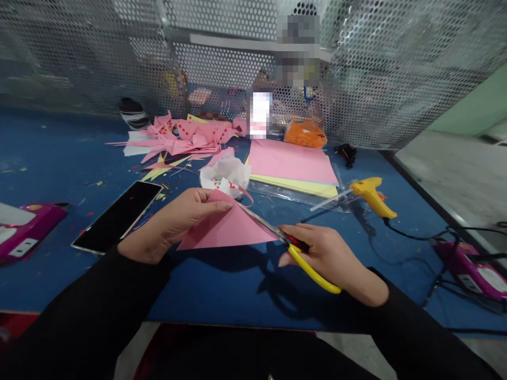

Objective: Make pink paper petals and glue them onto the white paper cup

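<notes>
My left hand (190, 211) pinches a pink sheet of paper (225, 232) near its upper edge, thumb on top. The sheet is raised a little above the blue table and casts a shadow. A narrow pink strip curls away from its top edge. In my right hand (325, 253) is a pair of scissors (311, 269) with yellow and red handles. Their blades lie along the slanting right edge of the sheet, tips toward my left fingers. Just beyond the sheet sits a white paper-lined bowl (224, 171) with small coloured bits in it.
Folded pink paper pieces (190, 134) lie at the back left, beside a stack of coloured sheets (293, 163). A phone (119, 216) lies left. A yellow glue gun (372, 195) with its cord is right. Magenta devices (35, 232) stand at both sides; a perforated metal screen (222, 63) closes the back.
</notes>
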Motion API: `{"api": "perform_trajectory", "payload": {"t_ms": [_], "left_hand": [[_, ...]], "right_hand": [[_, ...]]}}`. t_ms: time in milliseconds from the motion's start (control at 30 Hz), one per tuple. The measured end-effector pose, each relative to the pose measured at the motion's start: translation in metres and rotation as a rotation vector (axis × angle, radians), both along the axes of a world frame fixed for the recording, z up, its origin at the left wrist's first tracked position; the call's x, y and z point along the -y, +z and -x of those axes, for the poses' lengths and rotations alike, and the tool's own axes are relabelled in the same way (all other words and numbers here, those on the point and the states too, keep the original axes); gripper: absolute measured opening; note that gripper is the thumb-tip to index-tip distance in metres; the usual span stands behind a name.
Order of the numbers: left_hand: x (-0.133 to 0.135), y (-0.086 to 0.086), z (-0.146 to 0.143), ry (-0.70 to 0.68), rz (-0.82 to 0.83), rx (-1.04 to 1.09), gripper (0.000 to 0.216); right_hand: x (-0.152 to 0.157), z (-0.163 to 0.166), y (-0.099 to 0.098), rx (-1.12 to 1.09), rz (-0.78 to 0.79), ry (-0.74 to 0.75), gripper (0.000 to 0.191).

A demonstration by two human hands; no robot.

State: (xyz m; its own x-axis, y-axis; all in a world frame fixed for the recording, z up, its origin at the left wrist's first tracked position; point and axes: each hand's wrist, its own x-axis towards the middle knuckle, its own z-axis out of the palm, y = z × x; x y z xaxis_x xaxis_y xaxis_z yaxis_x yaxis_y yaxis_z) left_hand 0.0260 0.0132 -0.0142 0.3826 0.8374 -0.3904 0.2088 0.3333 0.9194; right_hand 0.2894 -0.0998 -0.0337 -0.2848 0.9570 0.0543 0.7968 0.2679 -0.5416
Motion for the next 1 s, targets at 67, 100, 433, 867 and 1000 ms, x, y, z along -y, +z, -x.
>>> {"api": "perform_trajectory", "payload": {"t_ms": [67, 100, 433, 867, 1000], "left_hand": [[-0.001, 0.001, 0.000, 0.002, -0.008, -0.011, 0.029], [-0.001, 0.001, 0.000, 0.002, -0.008, -0.016, 0.030], [0.001, 0.001, -0.003, -0.017, -0.022, -0.029, 0.032], [0.009, -0.006, -0.010, -0.105, -0.030, 0.028, 0.016], [0.009, -0.008, -0.010, -0.125, 0.010, 0.074, 0.018]], "right_hand": [[0.000, 0.000, 0.002, -0.014, 0.017, -0.002, 0.056], [0.000, -0.001, 0.002, -0.019, 0.024, -0.002, 0.058], [-0.001, -0.002, 0.000, 0.054, -0.005, -0.018, 0.068], [0.000, 0.000, -0.004, 0.100, -0.044, 0.002, 0.064], [0.001, 0.001, -0.005, 0.098, -0.057, 0.006, 0.063]]}}
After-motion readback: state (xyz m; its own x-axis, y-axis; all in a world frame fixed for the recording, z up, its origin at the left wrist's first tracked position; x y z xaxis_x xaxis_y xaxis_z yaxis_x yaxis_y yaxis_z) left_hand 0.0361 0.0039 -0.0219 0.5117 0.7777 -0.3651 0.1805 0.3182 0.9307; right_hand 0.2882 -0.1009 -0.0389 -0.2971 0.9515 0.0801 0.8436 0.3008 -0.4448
